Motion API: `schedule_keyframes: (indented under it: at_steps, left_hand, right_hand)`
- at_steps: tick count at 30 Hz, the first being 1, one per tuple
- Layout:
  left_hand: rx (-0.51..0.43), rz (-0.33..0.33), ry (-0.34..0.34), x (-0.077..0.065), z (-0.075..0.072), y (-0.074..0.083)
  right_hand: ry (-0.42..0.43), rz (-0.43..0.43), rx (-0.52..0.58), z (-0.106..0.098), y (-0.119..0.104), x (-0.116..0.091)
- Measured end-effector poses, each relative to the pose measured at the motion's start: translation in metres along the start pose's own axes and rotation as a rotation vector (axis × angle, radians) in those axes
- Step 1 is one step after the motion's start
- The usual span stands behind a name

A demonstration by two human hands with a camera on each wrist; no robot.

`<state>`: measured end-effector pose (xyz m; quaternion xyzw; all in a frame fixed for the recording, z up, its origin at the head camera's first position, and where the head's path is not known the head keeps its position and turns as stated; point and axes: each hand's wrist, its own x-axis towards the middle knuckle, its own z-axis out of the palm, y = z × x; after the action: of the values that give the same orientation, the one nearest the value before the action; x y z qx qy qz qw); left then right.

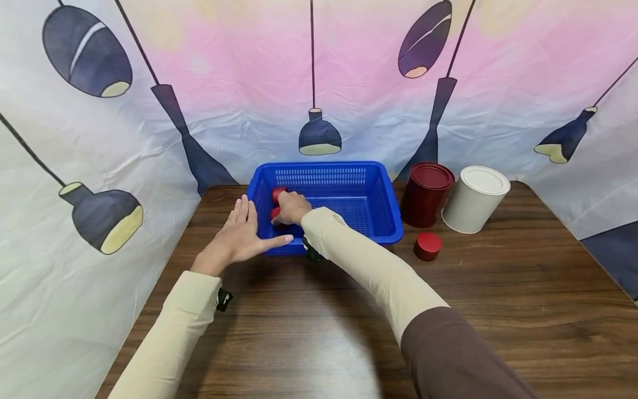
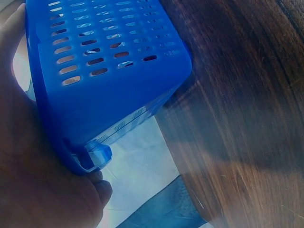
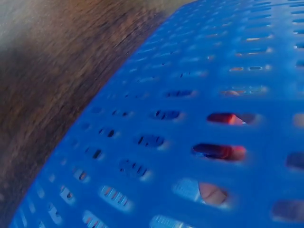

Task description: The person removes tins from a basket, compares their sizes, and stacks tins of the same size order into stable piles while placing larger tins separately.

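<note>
The blue plastic basket (image 1: 394,213) sits on the table, its perforated side filling most of both wrist views. My left hand (image 1: 238,233) rests on its front left corner, fingers straight and thumb stretched along the near rim. Inside the basket's left end, my right hand (image 1: 294,208) reaches over the near rim, with fingers and thumb curled about a small red round piece (image 1: 275,213). Just behind that lies another red round piece (image 1: 278,193), beside the fingertips. In the right wrist view, red shows through the basket's slots, and the hand is mostly hidden.
Right of the basket stand a dark red can (image 1: 426,197) and a white can (image 1: 473,202), both lidded. In front of them is a small red cylinder (image 1: 427,247). A printed cloth (image 1: 239,66) hangs behind the wooden table (image 1: 299,327).
</note>
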<state>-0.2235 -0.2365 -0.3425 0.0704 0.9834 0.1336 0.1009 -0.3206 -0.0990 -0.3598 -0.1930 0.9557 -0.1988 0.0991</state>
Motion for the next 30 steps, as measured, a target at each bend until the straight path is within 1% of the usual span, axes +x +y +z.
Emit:
schedule_keyframes:
  at_steps: [4,11,19,26,30]
  left_hand:
    - [-0.004,0.002,0.0,0.0,-0.001,0.001]
    - [0.0,0.002,0.001,0.0,0.0,0.003]
    - [0.006,0.003,0.001,0.0,0.0,0.003]
    - [0.003,0.002,-0.002,-0.002,-0.001,0.002]
    - [0.007,0.003,-0.004,-0.002,-0.002,0.001]
  right_hand:
    - [-0.001,0.001,-0.003,0.0,0.0,0.0]
    - [-0.051,-0.006,-0.032,0.003,0.0,0.0]
    - [-0.038,-0.021,-0.034,0.002,-0.002,-0.002]
    - [-0.024,-0.041,-0.018,-0.006,-0.001,-0.005]
    - [-0.036,-0.041,-0.001,-0.009,0.0,-0.006]
